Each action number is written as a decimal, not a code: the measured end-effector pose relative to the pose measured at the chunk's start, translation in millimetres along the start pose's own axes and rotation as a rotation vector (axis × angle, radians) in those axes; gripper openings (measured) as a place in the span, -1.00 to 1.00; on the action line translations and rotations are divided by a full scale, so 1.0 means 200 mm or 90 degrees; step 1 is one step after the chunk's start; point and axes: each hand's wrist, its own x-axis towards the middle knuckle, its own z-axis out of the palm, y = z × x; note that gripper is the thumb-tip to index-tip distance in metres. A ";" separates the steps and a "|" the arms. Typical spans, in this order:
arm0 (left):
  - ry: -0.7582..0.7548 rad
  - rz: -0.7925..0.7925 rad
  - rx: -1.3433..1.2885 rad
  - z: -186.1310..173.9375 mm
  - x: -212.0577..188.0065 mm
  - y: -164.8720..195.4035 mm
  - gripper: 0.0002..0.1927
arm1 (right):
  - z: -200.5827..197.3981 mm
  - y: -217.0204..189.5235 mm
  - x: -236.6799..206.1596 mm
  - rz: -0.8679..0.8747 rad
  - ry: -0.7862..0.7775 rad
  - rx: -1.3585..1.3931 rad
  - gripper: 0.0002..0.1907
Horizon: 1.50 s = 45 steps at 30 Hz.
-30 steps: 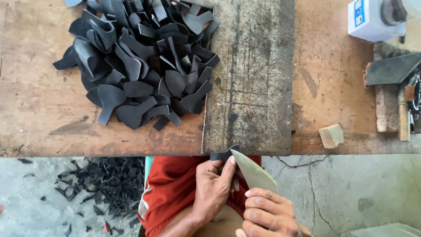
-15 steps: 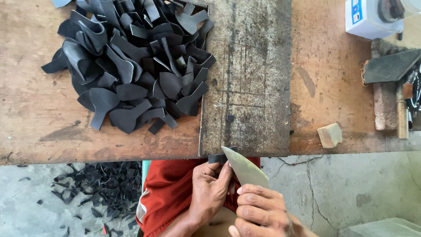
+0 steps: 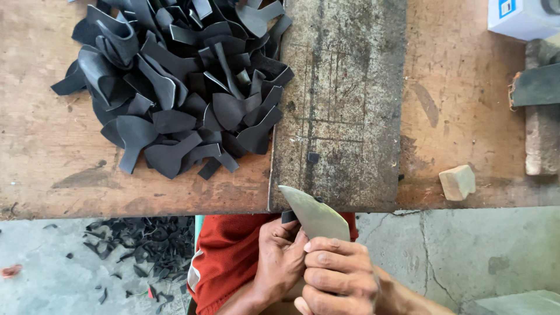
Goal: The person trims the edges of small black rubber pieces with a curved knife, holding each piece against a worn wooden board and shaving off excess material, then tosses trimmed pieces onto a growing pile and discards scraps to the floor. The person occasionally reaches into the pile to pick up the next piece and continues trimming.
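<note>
**Blade at the slab's near edge, scrap pinched beneath it**

The blade [image 3: 313, 217] is standing just off the near edge of the counter [image 3: 52, 157], its long axis running from the hands up and leftward, the pointed tip touching or almost touching the lip of the grey slab [image 3: 341, 105]. It is broad, pale metal, dull and curved along one side. The right hand [image 3: 335, 277] is wrapping its fingers closed around the blade's lower end. The left hand [image 3: 283, 256] is sitting against it on the left, fingers curled together, pinching a small black piece [image 3: 288, 216] right beside the blade; how much of that piece there is, I cannot tell. Both hands are equally close to the cut.

The slab ahead is scored, stained and rough, with one tiny black chip [image 3: 313, 157] lying on it. To its left a heap of black cut-outs [image 3: 175, 87], matte, floppy and flared, is spilling across worn brown wood. A pale block [image 3: 457, 182] is resting to the right. Black trimmings [image 3: 140, 245] are littering the concrete floor [image 3: 466, 256] below.
</note>
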 end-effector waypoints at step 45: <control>0.056 -0.062 0.192 -0.06 -0.02 0.27 -0.78 | -0.23 -0.04 0.03 0.202 0.073 -0.160 -0.88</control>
